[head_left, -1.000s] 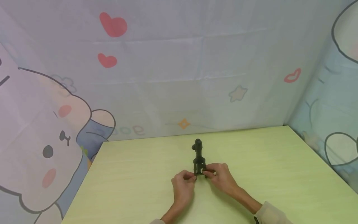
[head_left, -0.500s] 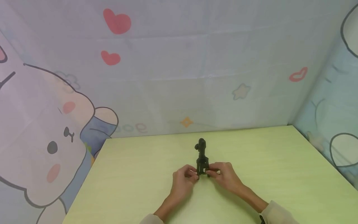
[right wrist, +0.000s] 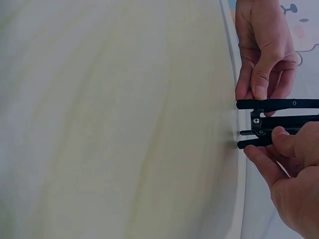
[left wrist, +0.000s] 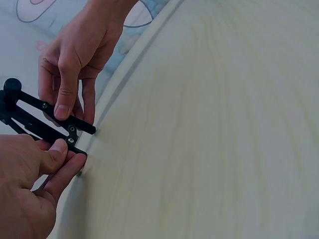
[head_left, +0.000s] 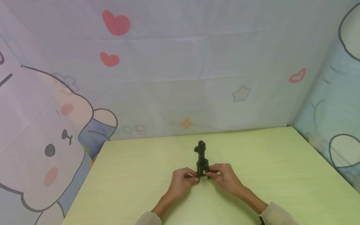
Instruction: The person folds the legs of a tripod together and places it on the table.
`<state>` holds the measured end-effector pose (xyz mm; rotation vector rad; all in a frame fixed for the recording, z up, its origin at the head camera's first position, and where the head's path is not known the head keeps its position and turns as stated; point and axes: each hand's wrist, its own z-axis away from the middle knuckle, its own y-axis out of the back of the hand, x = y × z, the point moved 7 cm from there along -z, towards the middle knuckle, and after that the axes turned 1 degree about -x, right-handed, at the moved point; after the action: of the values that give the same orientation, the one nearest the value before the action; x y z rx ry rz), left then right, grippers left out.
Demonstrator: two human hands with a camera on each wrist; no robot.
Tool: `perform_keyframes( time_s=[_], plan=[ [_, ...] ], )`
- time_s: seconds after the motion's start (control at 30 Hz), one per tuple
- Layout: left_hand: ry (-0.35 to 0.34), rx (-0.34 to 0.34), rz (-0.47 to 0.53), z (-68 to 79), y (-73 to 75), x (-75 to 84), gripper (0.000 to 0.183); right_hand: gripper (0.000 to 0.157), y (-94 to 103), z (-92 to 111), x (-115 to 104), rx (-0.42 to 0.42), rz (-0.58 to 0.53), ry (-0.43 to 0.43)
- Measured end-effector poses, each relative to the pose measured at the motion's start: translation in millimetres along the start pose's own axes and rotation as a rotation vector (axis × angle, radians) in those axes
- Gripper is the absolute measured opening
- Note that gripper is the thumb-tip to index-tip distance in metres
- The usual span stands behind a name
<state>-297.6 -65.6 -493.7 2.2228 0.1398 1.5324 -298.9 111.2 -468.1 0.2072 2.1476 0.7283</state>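
Black jointed tripod of small size [head_left: 201, 164], with a round knob [head_left: 196, 149] jutting at about 11 o'clock, stands upright near the middle of a pale yellow-green, wood-grained tabletop [head_left: 135, 175], seen from the wearer's seat. The left hand [head_left: 180, 183] lies at about half past seven from it, thumb and fingertip pinching the lower end of the slim black left leg [right wrist: 276, 104]. The right hand [head_left: 226, 179], at 4 o'clock, pinches the matching right leg [right wrist: 253, 143] between thumb and forefinger; how its remaining fingers lie is hard to tell. Between the legs, both wrist views show a small dark brace [left wrist: 73, 132] with a silvery screw [left wrist: 71, 140]. Whether the feet fully touch the table is unclear.

To handle the legs well, judging from this, keep both pinches light and level, and move the two sides evenly, 9 o'clock against 3. Fingertips are best kept clear of the brace, which could nip; one-sided force might tip the top.
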Motion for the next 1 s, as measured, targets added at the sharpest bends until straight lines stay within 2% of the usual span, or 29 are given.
perform_keyframes(
  time_s=[0.37,0.67,0.9,1.0],
  plan=[
    [-0.049,0.056,-0.027,3.8,-0.8,5.1,0.011,0.011,-0.2,0.5,-2.8,0.009,0.0,-0.005],
    [-0.052,0.102,-0.051,5.2,-3.3,2.5,0.011,0.01,-1.1,1.9,-2.9,0.0,0.003,-0.013],
    [-0.082,0.062,-0.108,5.1,-5.6,8.8,0.009,0.013,0.3,1.0,-2.2,0.0,0.011,0.0],
    [-0.074,0.033,-0.148,3.8,-6.9,11.2,0.01,0.013,0.7,0.2,-1.0,-0.009,0.013,-0.008]
  ],
)
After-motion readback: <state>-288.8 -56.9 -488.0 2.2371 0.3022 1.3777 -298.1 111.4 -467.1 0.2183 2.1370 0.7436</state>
